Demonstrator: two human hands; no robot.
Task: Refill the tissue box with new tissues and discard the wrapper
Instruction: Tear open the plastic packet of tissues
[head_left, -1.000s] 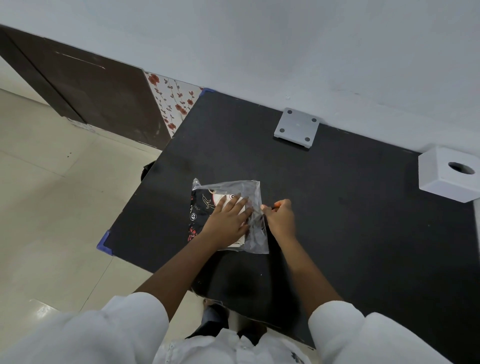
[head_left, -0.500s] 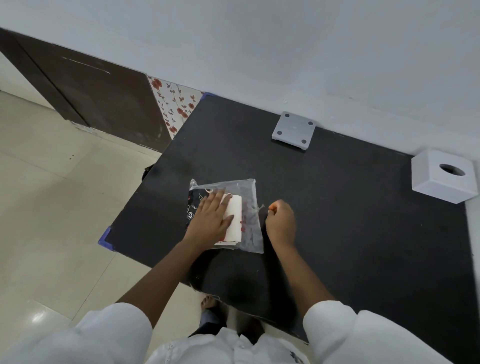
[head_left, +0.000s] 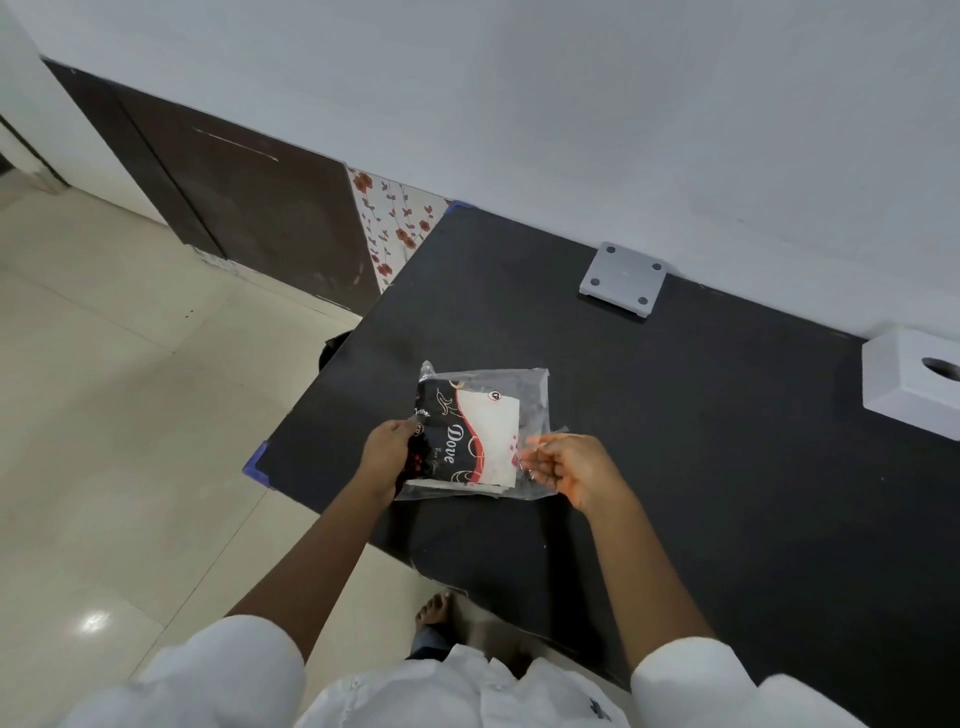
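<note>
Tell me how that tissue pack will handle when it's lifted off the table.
The tissue pack looks light and soft, so it would likely sag rather than stay stiff. Its clear wrapper is glossy and loose at the edges, so it may slip or crinkle under the left hand and right hand.

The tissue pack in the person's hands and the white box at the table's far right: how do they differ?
The tissue pack is flat, wrapped in clear plastic with black, red and white print; the white box is a plain block with a round hole on top. The pack is held at its edges by the left hand and right hand; the box sits untouched by the wall. Both are over the black table.
</note>
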